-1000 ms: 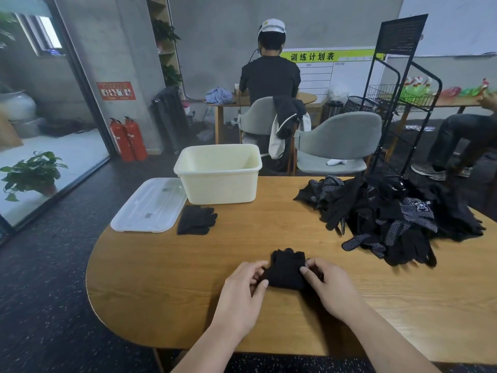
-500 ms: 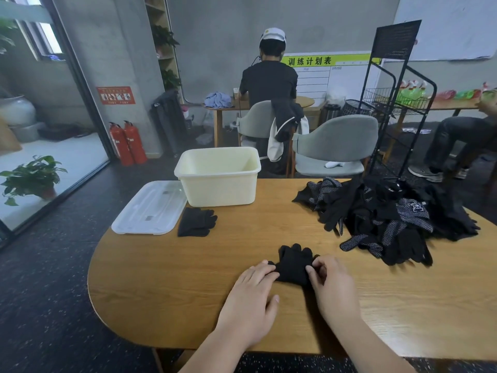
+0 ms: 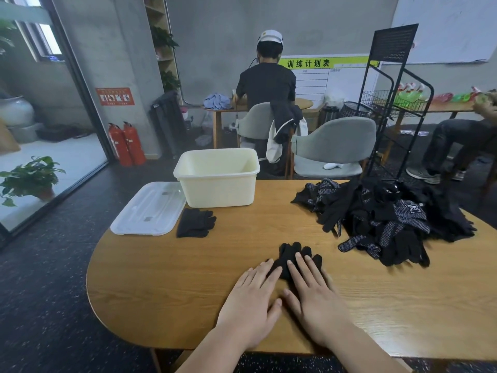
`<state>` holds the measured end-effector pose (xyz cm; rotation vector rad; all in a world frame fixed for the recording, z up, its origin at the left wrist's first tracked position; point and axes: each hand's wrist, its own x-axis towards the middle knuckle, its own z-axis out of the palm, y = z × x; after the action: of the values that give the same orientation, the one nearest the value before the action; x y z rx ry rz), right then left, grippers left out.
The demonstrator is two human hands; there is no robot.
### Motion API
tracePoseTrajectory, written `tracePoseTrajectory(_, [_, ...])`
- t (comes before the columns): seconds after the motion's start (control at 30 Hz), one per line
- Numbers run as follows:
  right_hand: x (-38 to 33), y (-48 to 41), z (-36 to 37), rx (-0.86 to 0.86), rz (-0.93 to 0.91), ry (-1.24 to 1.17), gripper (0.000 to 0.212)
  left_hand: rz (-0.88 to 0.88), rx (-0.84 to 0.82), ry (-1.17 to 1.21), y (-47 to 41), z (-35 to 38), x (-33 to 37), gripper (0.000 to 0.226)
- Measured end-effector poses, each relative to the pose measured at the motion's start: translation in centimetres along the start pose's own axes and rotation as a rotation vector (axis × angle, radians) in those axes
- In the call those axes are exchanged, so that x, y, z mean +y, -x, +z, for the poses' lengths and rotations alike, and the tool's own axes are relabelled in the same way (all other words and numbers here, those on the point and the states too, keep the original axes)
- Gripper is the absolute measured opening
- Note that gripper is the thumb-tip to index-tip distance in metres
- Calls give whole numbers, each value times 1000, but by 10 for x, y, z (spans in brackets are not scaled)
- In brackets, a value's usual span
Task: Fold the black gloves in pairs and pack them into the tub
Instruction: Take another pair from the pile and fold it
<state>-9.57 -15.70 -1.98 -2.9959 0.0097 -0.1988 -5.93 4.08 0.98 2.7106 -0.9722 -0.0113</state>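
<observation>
**Two hands flat on the near pair (image 3: 290,250)**

Both hands lie palm-down at the near edge of the counter (image 3: 174,286), side by side, thumbs almost meeting. The left hand (image 3: 250,300) has straight fingers, and its fingertips touch the left edge of the near pair. The right hand (image 3: 312,297) also has straight fingers, laid over the near part of that pair and pressing it to the wood. Each grip is wide and holds nothing. The near pair is a small black bundle, its glove fingers pointing away from the person.

A far pair (image 3: 195,223) lies flat on the counter, just in front of the tub (image 3: 220,189) and beside the lid (image 3: 149,211). The cream tub stands open at the far edge. The clear lid lies flat to its left, partly over the counter's rim. On the right a loose pile (image 3: 376,219) of black gloves, some with dotted palms, sprawls well apart from the tub.

Behind the counter stand a grey chair (image 3: 333,141) and a black wire rack (image 3: 395,103). Farther back a person (image 3: 266,84) sits facing away at another table.
</observation>
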Motion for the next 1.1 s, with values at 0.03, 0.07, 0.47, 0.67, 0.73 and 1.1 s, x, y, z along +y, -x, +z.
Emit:
tracePoseTrajectory(0.03, [0, 1, -4, -16, -24, -4, 69, 10, -7, -11, -1, 1, -1, 66])
tracePoseTrajectory(0.07, [0, 3, -8, -40, -42, -14, 66, 11, -11, -23, -1, 2, -1, 66])
tracePoseTrajectory(0.47, [2, 6, -15, 65, -27, -257, 67, 49, 50, -43, 2, 2, 1, 59])
tracePoseTrajectory(0.67, [7, 6, -11, 126, 84, -362, 50, -100, 142, -33, 2, 1, -2, 57])
tracePoseTrajectory(0.73, [6, 7, -11, 95, 40, -292, 55, -171, 184, -30, 1, -1, -4, 53])
tracePoseTrajectory(1.1, [-15, 8, -24, -21, -92, -12, 52, -315, 220, 138, 13, -31, -76, 17])
